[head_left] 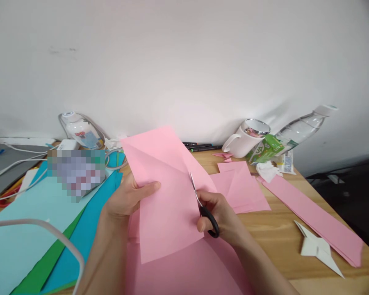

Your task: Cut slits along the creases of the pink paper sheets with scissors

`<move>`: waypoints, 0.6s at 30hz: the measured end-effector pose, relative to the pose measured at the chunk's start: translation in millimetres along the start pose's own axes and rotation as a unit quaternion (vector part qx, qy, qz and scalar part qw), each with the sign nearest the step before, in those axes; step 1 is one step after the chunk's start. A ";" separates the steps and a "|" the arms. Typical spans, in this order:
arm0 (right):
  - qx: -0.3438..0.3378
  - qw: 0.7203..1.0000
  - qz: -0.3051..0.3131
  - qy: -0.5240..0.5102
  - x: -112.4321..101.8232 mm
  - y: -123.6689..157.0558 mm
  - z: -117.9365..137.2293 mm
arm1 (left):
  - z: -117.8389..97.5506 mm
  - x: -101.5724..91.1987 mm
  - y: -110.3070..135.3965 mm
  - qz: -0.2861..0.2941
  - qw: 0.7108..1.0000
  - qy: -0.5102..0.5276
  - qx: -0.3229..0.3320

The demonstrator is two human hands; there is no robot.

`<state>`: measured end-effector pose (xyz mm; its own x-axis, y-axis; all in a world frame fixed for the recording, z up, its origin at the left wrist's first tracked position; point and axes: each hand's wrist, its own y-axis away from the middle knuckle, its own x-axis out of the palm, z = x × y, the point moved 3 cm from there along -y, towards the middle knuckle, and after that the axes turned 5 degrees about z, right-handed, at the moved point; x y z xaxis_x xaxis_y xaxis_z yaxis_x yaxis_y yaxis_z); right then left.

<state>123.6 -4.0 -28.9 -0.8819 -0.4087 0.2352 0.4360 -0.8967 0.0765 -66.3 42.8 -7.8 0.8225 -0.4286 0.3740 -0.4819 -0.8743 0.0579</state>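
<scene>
My left hand (127, 197) holds a folded pink paper sheet (164, 188) upright by its left edge, thumb pressed on its front. My right hand (219, 215) grips black-handled scissors (204, 207), whose blades point up into the sheet's right side along a crease. More pink paper (187, 270) lies flat on the wooden table (273, 233) under both hands.
Light blue, teal and green sheets (49, 229) lie at the left, with white cables over them. Pink offcuts (242, 184), a long pink strip (313, 215), a white folded paper shape (318, 248), a white mug (244, 141), a tilted water bottle (301, 129), a green carton and pens sit at the right and back.
</scene>
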 end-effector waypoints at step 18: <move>-0.023 1.000 0.005 0.011 -1.1 1.3 -1.4 | -0.8 1.4 -1.6 0.007 1.000 -0.014 0.014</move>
<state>124.9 -5.0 -30.4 -0.8813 -0.4213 0.2139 0.4369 -0.8990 0.0292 -64.7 43.7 -6.6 0.8236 -0.4468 0.3493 -0.4856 -0.8737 0.0275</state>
